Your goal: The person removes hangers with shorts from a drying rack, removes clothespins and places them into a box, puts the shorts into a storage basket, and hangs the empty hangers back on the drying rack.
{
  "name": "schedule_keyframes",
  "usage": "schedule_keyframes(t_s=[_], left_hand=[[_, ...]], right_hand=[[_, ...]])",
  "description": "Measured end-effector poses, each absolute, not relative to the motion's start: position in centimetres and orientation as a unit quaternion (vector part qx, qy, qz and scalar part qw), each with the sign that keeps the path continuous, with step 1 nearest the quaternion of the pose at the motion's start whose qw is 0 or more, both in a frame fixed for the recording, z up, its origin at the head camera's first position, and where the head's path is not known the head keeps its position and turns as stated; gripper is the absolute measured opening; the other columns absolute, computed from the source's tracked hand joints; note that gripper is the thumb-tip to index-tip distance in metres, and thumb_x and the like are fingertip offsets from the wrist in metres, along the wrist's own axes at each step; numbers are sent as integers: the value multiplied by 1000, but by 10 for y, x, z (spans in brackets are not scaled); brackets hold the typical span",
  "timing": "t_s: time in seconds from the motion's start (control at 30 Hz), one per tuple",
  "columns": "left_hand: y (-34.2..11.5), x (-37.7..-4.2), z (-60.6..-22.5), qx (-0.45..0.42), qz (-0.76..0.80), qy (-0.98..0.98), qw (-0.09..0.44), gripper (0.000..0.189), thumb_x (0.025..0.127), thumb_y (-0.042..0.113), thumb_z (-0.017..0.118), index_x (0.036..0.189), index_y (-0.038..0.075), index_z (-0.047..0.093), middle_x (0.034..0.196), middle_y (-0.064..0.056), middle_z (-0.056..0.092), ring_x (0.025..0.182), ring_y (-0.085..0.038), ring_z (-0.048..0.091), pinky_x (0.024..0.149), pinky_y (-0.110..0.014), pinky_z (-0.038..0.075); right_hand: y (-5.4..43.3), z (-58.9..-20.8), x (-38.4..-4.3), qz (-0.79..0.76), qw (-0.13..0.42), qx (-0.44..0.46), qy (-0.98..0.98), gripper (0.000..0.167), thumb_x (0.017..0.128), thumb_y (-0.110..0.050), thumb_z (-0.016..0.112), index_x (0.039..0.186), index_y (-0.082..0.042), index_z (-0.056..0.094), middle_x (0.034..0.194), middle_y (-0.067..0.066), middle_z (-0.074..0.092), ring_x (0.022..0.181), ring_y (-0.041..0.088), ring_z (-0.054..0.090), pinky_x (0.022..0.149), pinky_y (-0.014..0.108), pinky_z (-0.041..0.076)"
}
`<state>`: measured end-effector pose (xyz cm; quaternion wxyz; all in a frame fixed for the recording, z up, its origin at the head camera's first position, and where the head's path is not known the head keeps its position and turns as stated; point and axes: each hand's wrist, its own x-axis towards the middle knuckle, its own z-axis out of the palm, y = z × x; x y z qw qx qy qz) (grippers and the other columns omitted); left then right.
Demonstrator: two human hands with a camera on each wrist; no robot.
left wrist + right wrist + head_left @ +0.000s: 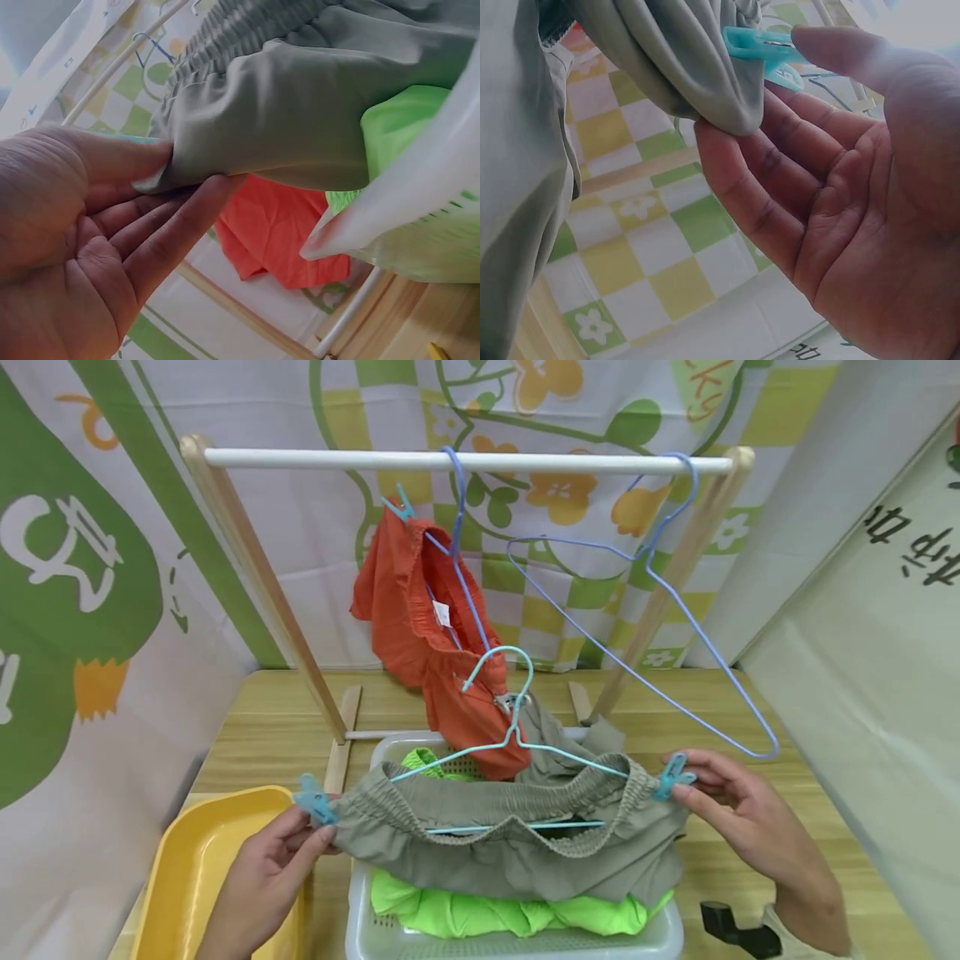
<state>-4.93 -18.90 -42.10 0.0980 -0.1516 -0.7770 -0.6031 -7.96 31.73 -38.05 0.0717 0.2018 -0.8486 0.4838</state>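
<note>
Grey-green shorts (525, 852) with an elastic waistband hang on a light-teal hanger (517, 739) above the basket. At one waist corner, a blue clothespin (315, 799) is attached, and my left hand (262, 868) pinches the cloth beside it. In the left wrist view my thumb lies over the grey cloth (277, 112) with fingers beneath. My right hand (757, 822) pinches another blue clothespin (673, 777) at the opposite corner. The right wrist view has that clothespin (761, 46) on the fabric under my thumb, one fingertip touching the cloth.
A rack with a white bar (337, 459) stands behind, carrying red shorts (405, 610) on a blue hanger and a bare blue hanger (697, 618). Bright green clothing (480, 914) lies in a white basket (360, 910). A yellow tray (176, 868) is at left.
</note>
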Motion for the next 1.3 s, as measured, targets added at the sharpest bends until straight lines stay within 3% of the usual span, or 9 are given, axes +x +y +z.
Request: schedule_keyframes(t_s=[0.33, 0.53, 0.77, 1.03, 1.3], left_hand=[[-191, -51, -421, -160, -535, -826, 72, 20, 101, -6, 61, 111, 4, 74, 111, -2, 75, 83, -15, 71, 72, -26, 59], [-189, -53, -428, -195, -502, -837, 98, 29, 96, -13, 64, 118, 2, 74, 120, -9, 73, 92, -10, 71, 72, -26, 60], [-187, -53, -430, -152, -491, -854, 81, 18, 97, 3, 71, 111, 15, 73, 130, -3, 69, 105, -12, 70, 78, -28, 60], [-186, -49, -428, -156, -521, -831, 117, 42, 97, -5, 67, 137, 5, 63, 121, -6, 72, 106, -11, 70, 86, -22, 56], [-188, -48, -427, -167, -544, -815, 111, 45, 97, -9, 64, 138, 9, 61, 120, -8, 73, 107, -13, 69, 87, -23, 56]], right_hand=[[325, -381, -72, 452, 72, 194, -868, 38, 96, 11, 63, 130, -5, 65, 117, 5, 74, 99, 12, 69, 81, 19, 53], [329, -388, -68, 435, 49, 180, -881, 35, 96, 5, 68, 127, -10, 69, 115, 2, 74, 98, 12, 69, 80, 20, 54], [330, -398, -66, 454, 11, 176, -873, 30, 99, 2, 66, 127, -7, 68, 118, 6, 73, 97, 16, 70, 79, 25, 55], [331, -407, -62, 453, 2, 174, -874, 34, 98, 3, 67, 131, -2, 66, 116, 3, 72, 98, 12, 69, 79, 24, 56], [337, -418, -60, 481, -23, 183, -857, 22, 100, 5, 63, 115, -6, 75, 109, 4, 74, 101, 10, 69, 83, 21, 56]])
